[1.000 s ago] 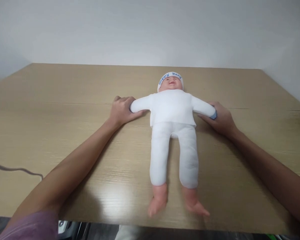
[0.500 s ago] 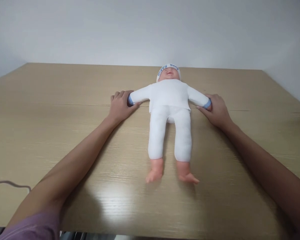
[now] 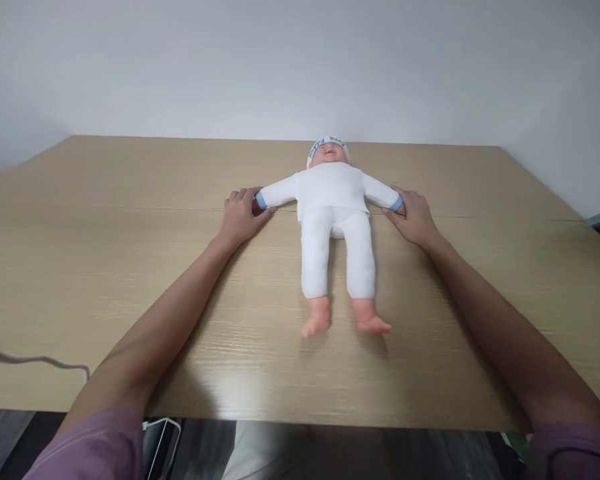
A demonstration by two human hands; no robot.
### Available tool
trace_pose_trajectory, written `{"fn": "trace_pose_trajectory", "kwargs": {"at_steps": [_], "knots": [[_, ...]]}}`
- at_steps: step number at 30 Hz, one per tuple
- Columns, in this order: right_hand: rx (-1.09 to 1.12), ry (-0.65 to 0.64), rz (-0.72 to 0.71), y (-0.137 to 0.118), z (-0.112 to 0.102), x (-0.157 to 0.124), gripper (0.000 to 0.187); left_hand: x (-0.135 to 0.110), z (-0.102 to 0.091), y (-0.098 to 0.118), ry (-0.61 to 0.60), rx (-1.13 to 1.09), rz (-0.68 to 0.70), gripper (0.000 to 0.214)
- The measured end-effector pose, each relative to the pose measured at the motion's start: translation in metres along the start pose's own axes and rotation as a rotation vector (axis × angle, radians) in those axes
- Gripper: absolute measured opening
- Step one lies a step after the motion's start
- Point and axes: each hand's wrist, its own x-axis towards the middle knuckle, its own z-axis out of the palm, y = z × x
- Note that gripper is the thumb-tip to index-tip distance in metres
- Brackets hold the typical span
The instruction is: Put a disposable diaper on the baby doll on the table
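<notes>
A baby doll (image 3: 336, 220) in a white suit and a white cap with blue letters lies on its back on the wooden table (image 3: 105, 233), head toward the far wall, arms spread out. My left hand (image 3: 241, 215) is closed round the end of the doll's arm on the left, by its blue cuff. My right hand (image 3: 414, 215) grips the end of the other arm, at the blue cuff on the right. The doll's bare feet point toward me.
A thin grey cable (image 3: 35, 361) crosses the table's near left corner. A plain wall stands right behind the table's far edge. Below the near edge, a dark object and floor show.
The doll has slid away from me across the table, toward the far wall, with both my hands still holding its arm ends. Its feet now lie well inside the near edge.
</notes>
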Motion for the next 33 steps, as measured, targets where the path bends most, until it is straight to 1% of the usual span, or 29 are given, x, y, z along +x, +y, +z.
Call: {"fn": "trace_pose_trajectory", "kwargs": {"at_steps": [8,14,19,25,30,33], "knots": [[-0.033,0.053,0.026,-0.007,-0.004,-0.016,0.07,-0.013,-0.008,-0.002,0.0,-0.008,-0.032,0.062],[-0.074,0.061,0.076,-0.006,-0.004,-0.019,0.063,-0.016,-0.01,0.0,0.004,-0.016,-0.027,0.063],[-0.043,0.069,0.09,-0.001,-0.002,-0.019,0.054,-0.016,-0.008,0.0,0.004,-0.01,-0.029,0.063],[-0.056,0.075,0.094,0.004,0.001,-0.02,0.05,-0.015,-0.006,-0.004,0.015,-0.013,-0.093,0.058],[-0.066,0.06,0.108,0.008,0.003,-0.018,0.05,-0.011,-0.004,-0.009,0.017,-0.004,-0.146,0.049],[-0.054,0.071,0.107,0.008,0.004,-0.018,0.053,-0.01,-0.005,-0.006,0.015,0.004,-0.171,0.048]]}}
